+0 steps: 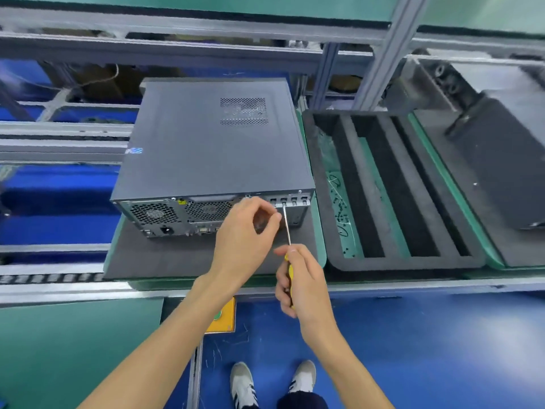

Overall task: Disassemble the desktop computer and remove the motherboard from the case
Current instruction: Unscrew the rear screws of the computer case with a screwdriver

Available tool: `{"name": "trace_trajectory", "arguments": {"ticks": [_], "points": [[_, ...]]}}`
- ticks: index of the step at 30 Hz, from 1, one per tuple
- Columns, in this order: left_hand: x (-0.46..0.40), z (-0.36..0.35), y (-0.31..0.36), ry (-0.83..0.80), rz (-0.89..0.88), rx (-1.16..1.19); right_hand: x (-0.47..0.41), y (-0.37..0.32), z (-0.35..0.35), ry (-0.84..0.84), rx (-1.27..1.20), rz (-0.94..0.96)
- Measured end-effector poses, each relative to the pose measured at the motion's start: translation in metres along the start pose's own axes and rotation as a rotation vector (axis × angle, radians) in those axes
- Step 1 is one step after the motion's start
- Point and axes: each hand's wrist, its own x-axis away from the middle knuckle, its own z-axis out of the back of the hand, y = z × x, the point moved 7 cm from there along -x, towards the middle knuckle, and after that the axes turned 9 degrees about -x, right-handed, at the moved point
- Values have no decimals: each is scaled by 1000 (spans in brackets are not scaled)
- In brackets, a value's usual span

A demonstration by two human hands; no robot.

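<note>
A dark grey desktop computer case [206,149] lies flat on a black foam mat [165,255], its rear panel with two fan grilles facing me. My right hand [303,281] grips a yellow-handled screwdriver [286,228]; its thin shaft runs up to the slot brackets at the right of the rear panel. My left hand [244,231] hovers in front of the rear panel with fingers curled, fingertips close to the screwdriver's shaft; whether it holds anything cannot be told.
A black foam tray [395,261] with long slots sits to the right on a green pallet, small dark screws scattered in its left slot. Another dark case panel [501,160] lies further right. Metal conveyor rails run behind and in front. My shoes stand on blue floor.
</note>
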Motion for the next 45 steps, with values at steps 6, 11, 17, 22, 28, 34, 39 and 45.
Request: {"name": "trace_trajectory", "arguments": {"ticks": [6, 11, 17, 22, 28, 34, 39, 45], "points": [[-24, -7, 23, 71, -305, -204, -14, -13, 26, 130, 7, 46], [-43, -31, 21, -19, -340, -311, -24, -15, 31, 163, -22, 42], [-52, -37, 18, 29, -382, -377, -36, -16, 33, 178, 7, 51], [-59, -37, 20, 10, -423, -422, -40, -16, 37, 176, -17, 24], [-60, -38, 17, 22, -450, -415, -40, -20, 42, 145, -7, -6], [-58, -41, 16, 36, -470, -402, -37, -20, 40, 143, 9, -18], [-59, -40, 16, 34, -470, -394, -38, -17, 35, 80, -204, -106], [-66, -37, 22, 20, -500, -424, -34, -14, 19, -139, -927, -336]]}}
